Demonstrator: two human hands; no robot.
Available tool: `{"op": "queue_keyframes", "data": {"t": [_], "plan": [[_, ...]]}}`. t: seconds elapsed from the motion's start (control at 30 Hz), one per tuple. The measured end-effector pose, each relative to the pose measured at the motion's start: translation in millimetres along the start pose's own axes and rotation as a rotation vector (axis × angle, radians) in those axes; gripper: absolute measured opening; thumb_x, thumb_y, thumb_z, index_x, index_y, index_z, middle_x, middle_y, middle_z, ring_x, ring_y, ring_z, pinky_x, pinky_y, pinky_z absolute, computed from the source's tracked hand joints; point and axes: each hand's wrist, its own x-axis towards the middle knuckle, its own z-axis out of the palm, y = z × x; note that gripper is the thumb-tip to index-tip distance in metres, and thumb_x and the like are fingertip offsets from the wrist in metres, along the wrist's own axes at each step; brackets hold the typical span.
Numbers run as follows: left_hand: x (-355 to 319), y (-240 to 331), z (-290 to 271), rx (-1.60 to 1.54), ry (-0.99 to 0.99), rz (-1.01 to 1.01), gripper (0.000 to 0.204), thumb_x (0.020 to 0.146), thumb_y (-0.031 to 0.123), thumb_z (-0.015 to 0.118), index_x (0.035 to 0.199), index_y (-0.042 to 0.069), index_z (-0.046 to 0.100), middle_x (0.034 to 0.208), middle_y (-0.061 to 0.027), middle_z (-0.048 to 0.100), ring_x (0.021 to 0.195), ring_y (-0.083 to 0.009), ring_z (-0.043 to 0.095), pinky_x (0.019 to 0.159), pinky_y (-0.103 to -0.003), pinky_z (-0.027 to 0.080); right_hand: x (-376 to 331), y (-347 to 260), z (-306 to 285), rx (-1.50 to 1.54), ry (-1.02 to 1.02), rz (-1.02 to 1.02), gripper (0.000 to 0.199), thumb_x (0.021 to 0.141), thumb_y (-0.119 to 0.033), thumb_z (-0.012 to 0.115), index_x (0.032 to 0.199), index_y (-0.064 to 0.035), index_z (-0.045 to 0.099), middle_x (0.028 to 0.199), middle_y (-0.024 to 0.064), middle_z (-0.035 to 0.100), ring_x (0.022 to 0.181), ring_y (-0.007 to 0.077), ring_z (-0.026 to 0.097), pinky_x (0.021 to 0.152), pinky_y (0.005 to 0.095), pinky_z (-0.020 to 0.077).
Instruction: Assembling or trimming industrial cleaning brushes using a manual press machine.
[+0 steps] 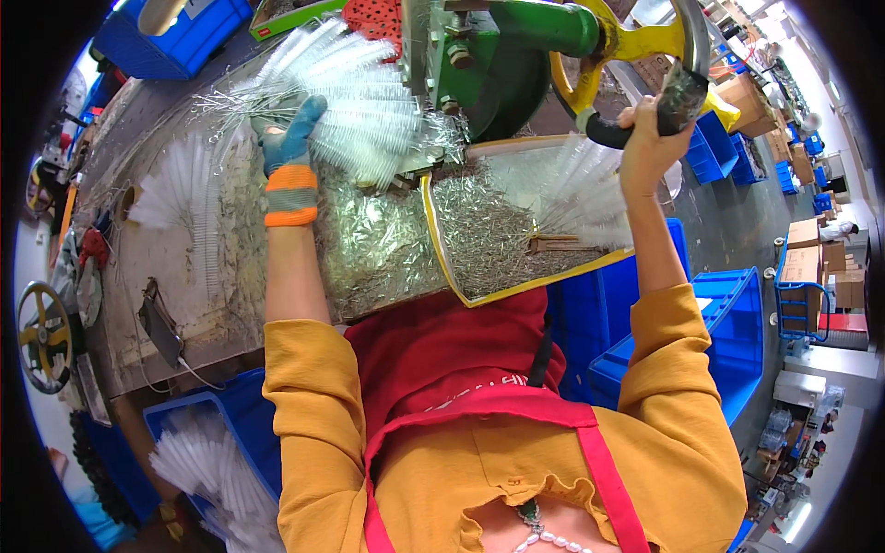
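Observation:
My left hand (291, 140), in a blue-and-grey glove with an orange cuff, is closed around a fanned bunch of tube brushes (364, 106) with clear white bristles and thin wire stems. The bunch reaches right, up to the metal jaw area of a green machine (544, 37); the exact contact there is hard to make out. My bare right hand (653, 147) grips the dark, wrapped rim of the machine's yellow-spoked handwheel (645, 41). Below the jaw, short wire clippings (484, 230) cover part of the worktable and a yellow-edged tray (535, 289).
More brushes (590, 189) lie in the tray, and others (180, 194) rest at the table's left. A blue bin (258, 415) below left holds many brushes. Blue bins (728, 323) stand at my right; another bin (161, 46) sits at the far left.

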Motion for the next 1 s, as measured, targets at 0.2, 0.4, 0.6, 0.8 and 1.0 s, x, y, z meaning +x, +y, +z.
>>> {"op": "queue_keyframes", "data": {"t": [0.2,0.4,0.6,0.8,1.0], "plan": [[4.6,-10.6,2.5,0.201,0.279,0.06,0.06,0.057,-0.002,0.074,0.109,0.002,0.044,0.099,-0.0103,0.055,0.087,-0.0176,0.054,0.075,-0.027,0.046,12.5,-22.1,-3.7,-0.206,-0.173,-0.002,0.013,0.071,-0.001,0.051,0.081,0.0001,0.043,0.053,0.005,0.05,0.045,0.0114,0.05,0.046,0.0233,0.0426],[10.9,-19.0,4.0,0.37,0.378,0.152,0.065,0.057,0.002,0.074,0.112,0.001,0.04,0.099,-0.0117,0.055,0.086,-0.0185,0.055,0.074,-0.027,0.046,68.9,-34.8,-6.2,-0.47,-0.403,-0.037,0.019,0.07,-0.017,0.054,0.065,0.0011,0.049,0.046,0.0049,0.049,0.043,0.013,0.051,0.044,0.0255,0.0421],[9.6,-14.5,7.4,0.436,0.391,0.09,0.071,0.055,0.005,0.076,0.114,-0.001,0.037,0.102,-0.0143,0.053,0.086,-0.0213,0.055,0.076,-0.028,0.046,84.2,-50.4,7.1,-0.496,-0.467,0.074,0.017,0.072,-0.016,0.054,0.064,-0.0022,0.048,0.048,0.0031,0.048,0.041,0.0112,0.048,0.042,0.0236,0.0406],[9.5,-14.5,7.5,0.372,0.306,0.134,0.087,0.051,0.026,0.08,0.118,-0.004,0.034,0.109,-0.0203,0.049,0.097,-0.0268,0.051,0.085,-0.031,0.038,3.3,-21.1,2.1,-0.106,-0.074,-0.033,0.017,0.071,-0.008,0.055,0.08,0.0001,0.043,0.052,0.0053,0.051,0.044,0.0103,0.05,0.046,0.0226,0.0411],[-7.2,2.2,19.2,0.144,0.08,0.115,0.071,0.059,0.0,0.073,0.118,0.001,0.035,0.108,-0.0129,0.05,0.091,-0.021,0.053,0.078,-0.028,0.045,32.0,-13.9,-13.2,-0.26,-0.221,-0.01,0.016,0.069,-0.007,0.054,0.079,0.0007,0.045,0.052,0.0058,0.052,0.043,0.0103,0.051,0.045,0.0227,0.0428]]}}
